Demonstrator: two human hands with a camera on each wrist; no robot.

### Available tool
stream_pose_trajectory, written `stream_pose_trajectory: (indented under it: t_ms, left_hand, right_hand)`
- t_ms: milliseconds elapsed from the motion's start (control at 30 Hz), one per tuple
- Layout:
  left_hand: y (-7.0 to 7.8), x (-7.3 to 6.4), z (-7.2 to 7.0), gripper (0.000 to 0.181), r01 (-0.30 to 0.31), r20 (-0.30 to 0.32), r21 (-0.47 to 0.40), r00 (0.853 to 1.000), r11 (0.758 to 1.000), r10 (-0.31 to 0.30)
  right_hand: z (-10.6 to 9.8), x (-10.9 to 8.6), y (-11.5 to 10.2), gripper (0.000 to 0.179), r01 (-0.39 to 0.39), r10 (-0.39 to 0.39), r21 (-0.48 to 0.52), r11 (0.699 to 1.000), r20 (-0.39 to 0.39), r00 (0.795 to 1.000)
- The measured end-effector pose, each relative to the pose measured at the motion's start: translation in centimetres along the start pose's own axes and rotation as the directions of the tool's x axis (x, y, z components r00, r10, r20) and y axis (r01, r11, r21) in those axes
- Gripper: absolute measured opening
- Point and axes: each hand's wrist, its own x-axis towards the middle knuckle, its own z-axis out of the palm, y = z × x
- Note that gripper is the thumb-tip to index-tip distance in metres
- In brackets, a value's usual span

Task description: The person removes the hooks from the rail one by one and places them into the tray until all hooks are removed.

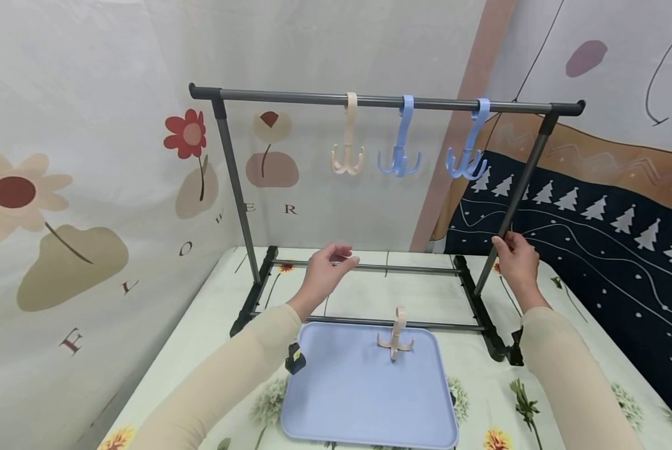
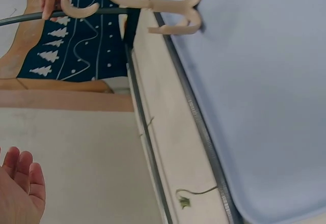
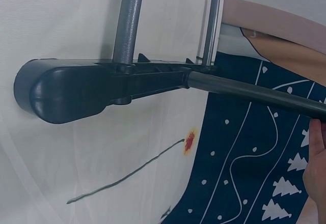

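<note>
The dark-grey tubular rack point(image 1: 381, 100), apparently metal, should be stiff, fairly light and smooth, best held by an upright; in front of it lies a pale-blue rectangular tray point(image 1: 364, 394). The person's right hand point(image 1: 518, 259) grips the rack's right post, while the left hand point(image 1: 323, 275), empty with fingers loosely bent, is near the rack's lower bars. On the tray, just before the rack, the beige pronged plastic hook point(image 1: 395, 340) looks light, rigid and slippery, best pinched by its stem.
</note>
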Motion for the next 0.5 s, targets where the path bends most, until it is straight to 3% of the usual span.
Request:
stream_pose_trajectory:
  t_ms: [500]
  left_hand:
    - [4.9, 3.0, -3.4, 0.035, -0.087, -0.126, -0.078, 0.989, 0.993, 0.077]
  right_hand:
    - [-0.1, -0.1, -0.2, 0.055, -0.028, 0.028, 0.007, 1.0, 0.009, 1.0]
